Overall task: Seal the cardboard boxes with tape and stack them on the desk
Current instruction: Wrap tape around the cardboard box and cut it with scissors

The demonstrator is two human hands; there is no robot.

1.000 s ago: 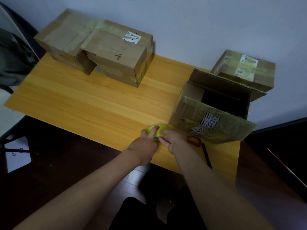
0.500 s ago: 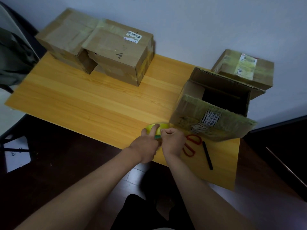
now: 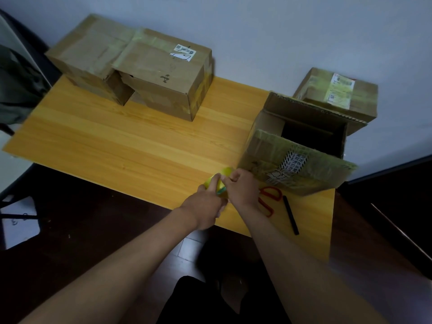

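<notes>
Tape (image 3: 224, 176), a yellow-green roll, sits between both hands at the near edge of the desk (image 3: 131, 146), just left of the open box (image 3: 301, 146). The left hand (image 3: 205, 202) curls around the roll and holds it steady, while the right hand (image 3: 240, 188) pinches at its upper rim with thumb and forefinger, apparently hunting for the loose end. Whether any strip is already lifted cannot be told; the fingers hide it.

Scissors (image 3: 268, 198) with red handles lie just right of the right hand, touching or nearly touching the wrist, and a black pen (image 3: 289, 215) lies beside them. The open box has its front flap hanging toward the person and its back flap standing up, so its top is unsealed. Two taped boxes (image 3: 145, 73) stand together at the far left of the desk, well apart from the open box, and a third taped box (image 3: 339, 94) sits behind it against the wall.

To do this step well, I judge the left hand should keep the roll from turning while the right nail scrapes along the rim until the edge catches. Peel straight rather than sideways, or the strip may split. Fold both flaps shut and flat before drawing tape across the seam. With the box near the desk's right edge, pressing hard could push it off.
</notes>
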